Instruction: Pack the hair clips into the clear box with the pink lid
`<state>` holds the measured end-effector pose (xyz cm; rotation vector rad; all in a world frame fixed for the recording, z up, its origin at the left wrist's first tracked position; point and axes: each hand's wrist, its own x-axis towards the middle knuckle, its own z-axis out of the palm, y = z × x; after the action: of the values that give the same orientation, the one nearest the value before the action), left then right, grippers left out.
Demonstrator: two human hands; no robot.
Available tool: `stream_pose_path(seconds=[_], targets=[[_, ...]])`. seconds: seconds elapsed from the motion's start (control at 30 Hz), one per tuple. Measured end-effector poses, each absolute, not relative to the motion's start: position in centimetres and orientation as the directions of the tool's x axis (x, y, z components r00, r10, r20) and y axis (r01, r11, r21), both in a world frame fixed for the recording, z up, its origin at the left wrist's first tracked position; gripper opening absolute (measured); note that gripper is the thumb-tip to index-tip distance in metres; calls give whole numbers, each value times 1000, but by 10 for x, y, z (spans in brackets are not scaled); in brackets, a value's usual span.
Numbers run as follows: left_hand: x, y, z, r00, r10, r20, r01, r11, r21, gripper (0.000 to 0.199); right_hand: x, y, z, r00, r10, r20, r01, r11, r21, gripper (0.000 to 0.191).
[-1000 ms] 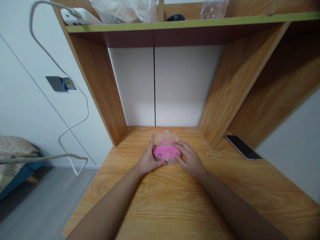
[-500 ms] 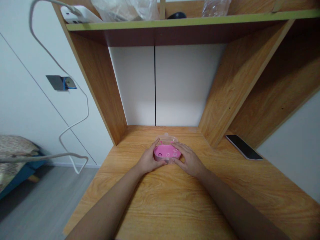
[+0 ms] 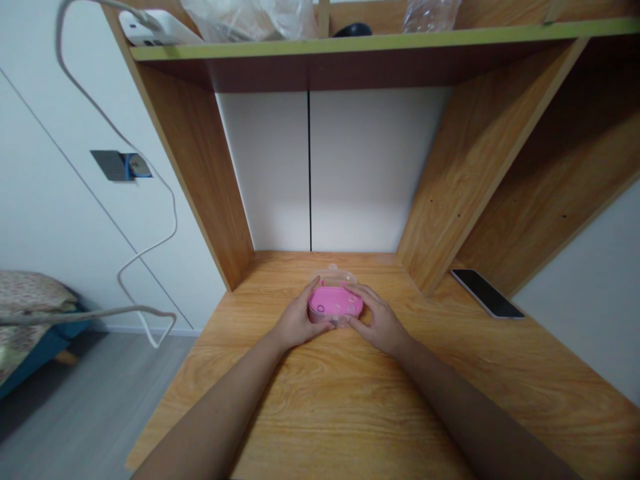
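Up at the back of the desk [image 3: 320,407], here's the pink box [image 3: 333,301], left hand [image 3: 296,321] and right hand [image 3: 379,321] clamped on its 2 ends, wood grain running wide to the left edge [image 3: 182,377], and the phone [image 3: 487,293] well apart, out right.

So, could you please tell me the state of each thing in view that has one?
Clear lid: open, behind the pink piece.
Pink piece: between the hands; whether fully seated, cannot tell.
Left hand: curled around the left end of the clear case.
Right hand: on the right end.
Phone: flat, screen dark.
Cable: hanging loosely.
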<state>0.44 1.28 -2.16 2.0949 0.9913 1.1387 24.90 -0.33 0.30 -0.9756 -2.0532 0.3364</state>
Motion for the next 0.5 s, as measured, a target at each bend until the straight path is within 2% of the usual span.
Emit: stream_pose_path(seconds=[0.17,0.33,0.5], targets=[[5,12,-20,365,808,463,334,-578,745,114,249,-2,3,-340,732,591,494,674,-550,52],[6,10,-19,351,813,465,350,-574,740,121,250,-3,2,-345,725,596,501,679,-537,53],[4,12,-19,331,786,523,370,-618,694,113,250,-3,1,-362,720,592,529,681,-506,53]])
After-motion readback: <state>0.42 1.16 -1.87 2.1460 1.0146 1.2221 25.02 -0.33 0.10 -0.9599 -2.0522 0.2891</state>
